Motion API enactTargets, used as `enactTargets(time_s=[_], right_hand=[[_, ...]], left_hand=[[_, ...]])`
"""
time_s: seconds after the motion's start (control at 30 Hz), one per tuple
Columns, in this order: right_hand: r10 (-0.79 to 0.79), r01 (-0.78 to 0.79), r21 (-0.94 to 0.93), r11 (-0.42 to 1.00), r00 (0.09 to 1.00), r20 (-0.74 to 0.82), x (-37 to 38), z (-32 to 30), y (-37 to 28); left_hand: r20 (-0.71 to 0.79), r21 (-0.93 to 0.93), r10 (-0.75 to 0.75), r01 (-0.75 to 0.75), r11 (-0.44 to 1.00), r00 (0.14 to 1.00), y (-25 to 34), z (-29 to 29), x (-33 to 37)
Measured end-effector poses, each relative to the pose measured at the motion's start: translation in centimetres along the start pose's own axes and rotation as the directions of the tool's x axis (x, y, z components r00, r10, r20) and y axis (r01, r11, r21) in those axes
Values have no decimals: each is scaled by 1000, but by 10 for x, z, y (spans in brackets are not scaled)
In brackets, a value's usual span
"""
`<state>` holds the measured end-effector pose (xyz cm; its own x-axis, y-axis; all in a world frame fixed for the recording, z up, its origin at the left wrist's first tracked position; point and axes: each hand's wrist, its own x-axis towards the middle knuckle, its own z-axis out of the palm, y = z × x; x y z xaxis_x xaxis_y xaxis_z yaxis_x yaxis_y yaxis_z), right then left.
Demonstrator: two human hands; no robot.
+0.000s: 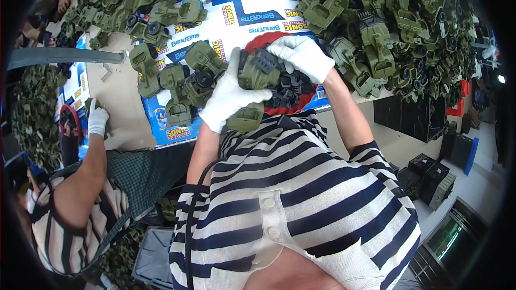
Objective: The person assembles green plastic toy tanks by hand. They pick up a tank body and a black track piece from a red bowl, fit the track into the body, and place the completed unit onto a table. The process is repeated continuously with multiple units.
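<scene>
I had the left hand point(234, 99) clamped on the green truck point(258, 78), fingers around its side, over the left part of the red bowl point(263, 41). Right hand point(303, 58) was over the bowl too, fingers bent in at the black piece point(263, 62) on top of the truck; from my end I couldn't tell if they pinched it or only touched it. Both hands gloved, white.

Loose black parts point(293, 88) filled the bowl. Another truck point(247, 118) sat at the bowl's near left, under the left wrist. More trucks point(200, 80) stood left of the bowl, a big pile point(373, 35) right of it. Printed sheet point(252, 0) ran out beyond it. A co-worker's gloved hand point(98, 121) was well left of it.

Handling, my guess: truck light, stiff, hollow plastic, fairly hard to break. Smooth sides, so cloth gloves might slip a bit. Best hold: across the body's broad sides, top left free. Black piece looked small and rigid, thin bits maybe snappable; I'd take it by its thicker edges, fingertips only.
</scene>
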<state>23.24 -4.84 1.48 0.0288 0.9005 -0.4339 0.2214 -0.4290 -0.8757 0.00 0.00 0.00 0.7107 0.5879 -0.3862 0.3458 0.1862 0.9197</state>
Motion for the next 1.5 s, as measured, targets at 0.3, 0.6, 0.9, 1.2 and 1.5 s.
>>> enactTargets(time_s=[0.3,0.6,0.9,1.2,1.5], right_hand=[[16,-15,-147,989,1000,4,2,13,-31],[-318,235,446,863,941,119,1,-10,-5],[-286,172,550,817,950,127,-1,-3,11],[-362,234,533,813,920,148,8,-7,19],[-370,230,601,766,922,119,16,-6,32]], left_hand=[[-327,487,42,130,864,944,12,18,-1],[63,-592,98,-42,805,993,26,-4,-13],[118,-581,17,55,812,993,19,-3,-10],[148,-533,39,46,845,988,9,-8,-6],[144,-614,2,88,785,990,18,-6,-8]])
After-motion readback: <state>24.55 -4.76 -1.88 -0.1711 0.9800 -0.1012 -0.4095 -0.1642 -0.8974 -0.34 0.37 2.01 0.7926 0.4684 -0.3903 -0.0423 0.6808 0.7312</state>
